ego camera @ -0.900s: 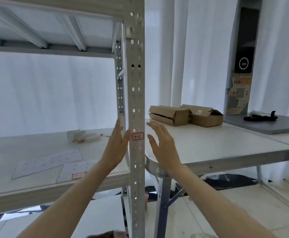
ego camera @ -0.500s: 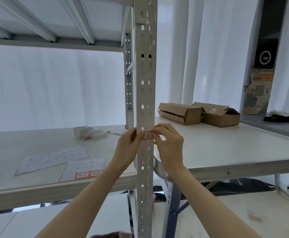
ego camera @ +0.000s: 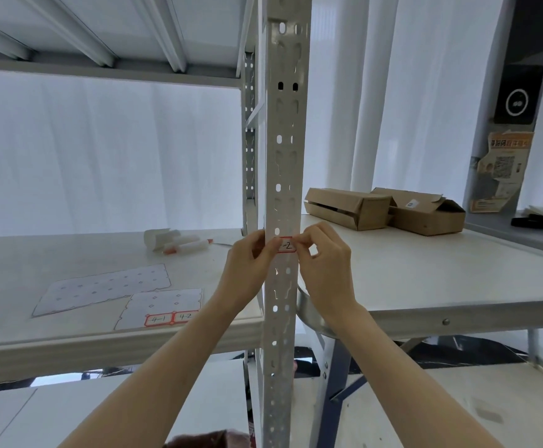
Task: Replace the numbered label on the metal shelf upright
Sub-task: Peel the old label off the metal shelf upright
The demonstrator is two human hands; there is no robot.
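Head view shows a small red-edged label (ego camera: 286, 245) stuck on the front of the gray metal upright (ego camera: 281, 189), at about shelf height. Both hands are up at it. The left hand (ego camera: 247, 270) covers the label's left end with its thumb, so only "-2" can be read. The right hand (ego camera: 323, 263) has its fingers curled and pinches the right edge. Whether the label is stuck flat or lifting is hard to tell. On the white shelf (ego camera: 37, 253) to the left lie a sticker sheet (ego camera: 163, 307) with "4-1" and "4-2", and marker pens (ego camera: 186, 245). Two cardboard boxes (ego camera: 383, 210) sit on the table (ego camera: 425, 279) to the right.
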